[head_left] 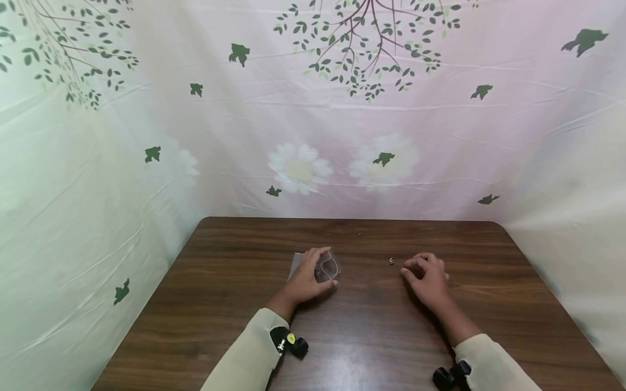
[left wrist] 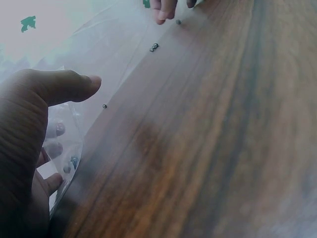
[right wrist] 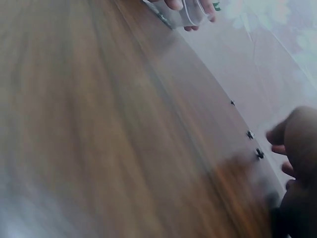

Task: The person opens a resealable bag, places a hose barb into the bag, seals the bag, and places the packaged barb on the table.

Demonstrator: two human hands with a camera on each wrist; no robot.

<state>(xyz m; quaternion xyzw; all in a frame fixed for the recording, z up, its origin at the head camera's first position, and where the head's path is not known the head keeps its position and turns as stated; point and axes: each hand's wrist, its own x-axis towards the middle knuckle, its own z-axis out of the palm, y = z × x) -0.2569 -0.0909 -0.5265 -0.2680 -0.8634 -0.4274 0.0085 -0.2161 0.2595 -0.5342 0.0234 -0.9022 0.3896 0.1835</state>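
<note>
My left hand point(head_left: 305, 278) grips a clear plastic bag point(head_left: 329, 267) at the middle of the table. In the left wrist view its fingers show through the film, with the thumb raised above. A few small dark pieces point(left wrist: 74, 162) sit low in the bag, and a pale curved line runs across it. To the right, my right hand point(head_left: 431, 282) hovers with bent fingers, thumb and index tips close together and no object visible between them. Just left of its fingertips lies a cluster of tiny metallic bead-like pieces point(head_left: 391, 261). Another tiny piece point(head_left: 359, 234) lies farther back.
Both hands are over a dark wood-grain table point(head_left: 235, 304) with rounded far corners. A pale cloth backdrop point(head_left: 337, 130) printed with flowers, leaves and birds rises behind its far edge and along both sides. Black camera mounts point(head_left: 295, 345) are strapped at the wrists.
</note>
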